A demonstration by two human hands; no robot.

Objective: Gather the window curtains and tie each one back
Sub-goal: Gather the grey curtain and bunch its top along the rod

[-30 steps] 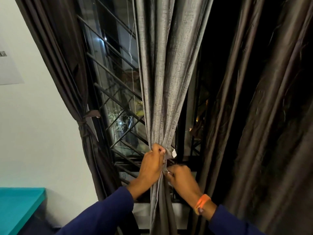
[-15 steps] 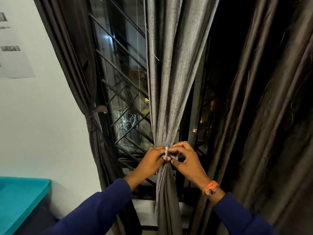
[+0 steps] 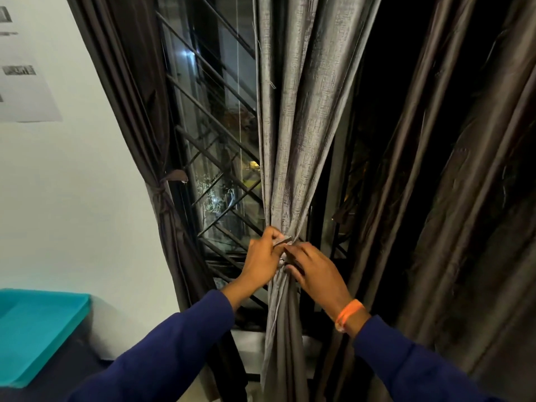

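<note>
We are knotting the tie-back [image 3: 282,242] round the gathered grey curtain [image 3: 293,158]: left hand [image 3: 262,262] pinches its end, right hand [image 3: 314,271] pinches the knot (dark left curtain [image 3: 136,105] already tied); next, pull snug.

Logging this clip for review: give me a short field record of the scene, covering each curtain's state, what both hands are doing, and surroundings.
setting: window with diagonal metal grille, dark outside
left curtain: dark brown, already cinched with a tie beside the wall
middle curtain: grey, gathered into a bunch at hand height
right curtain: dark brown, hanging loose, no tie visible
left hand: pinching a tie strip at the grey bunch
right hand: fingers at the same knot; orange wristband
other: teal surface lower left; paper sheet on wall
</note>
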